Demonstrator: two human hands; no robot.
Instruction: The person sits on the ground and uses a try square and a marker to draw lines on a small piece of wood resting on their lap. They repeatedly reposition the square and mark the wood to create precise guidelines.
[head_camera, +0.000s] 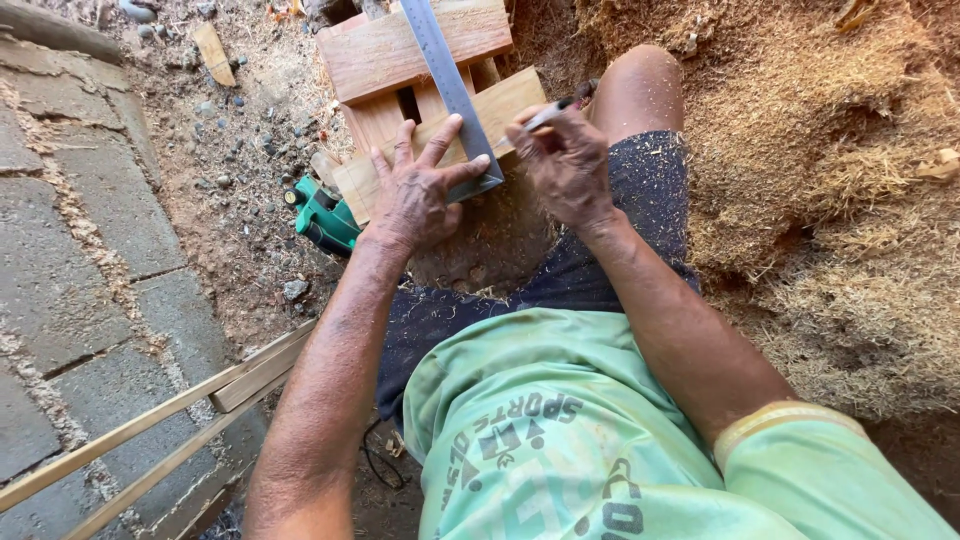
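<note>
Head view, single frame, looking steeply down. Item one: wooden board (500, 105), pale, lying at upper centre of the frame across a stack of reddish planks (400, 50). Item two: metal ruler (450, 85), grey, long, laid slantwise over the board from the top edge of the frame down to its centre. Item three: left hand (415, 195), at centre, pressed flat on the board's near end, fingers spread apart, the thumb and forefinger resting against the ruler's lower end. Item four: right hand (570, 165), just right of the ruler, fingers pinched together on a pen (545, 115), whose tip met the board beside the ruler's edge. Item five: green power tool (325, 215), on the ground left of the left hand, partly hidden under the board. Item six: bare knee (640, 90), upper centre-right, dusted with shavings, above dark shorts (650, 190). Item seven: light green shirt (560, 440), filling the lower centre and right. Item eight: sawdust heap (850, 200), covering the right side. Item nine: concrete blocks (80, 250), along the left side, with thin wooden strips (160, 420) lying across the lower left.
</note>
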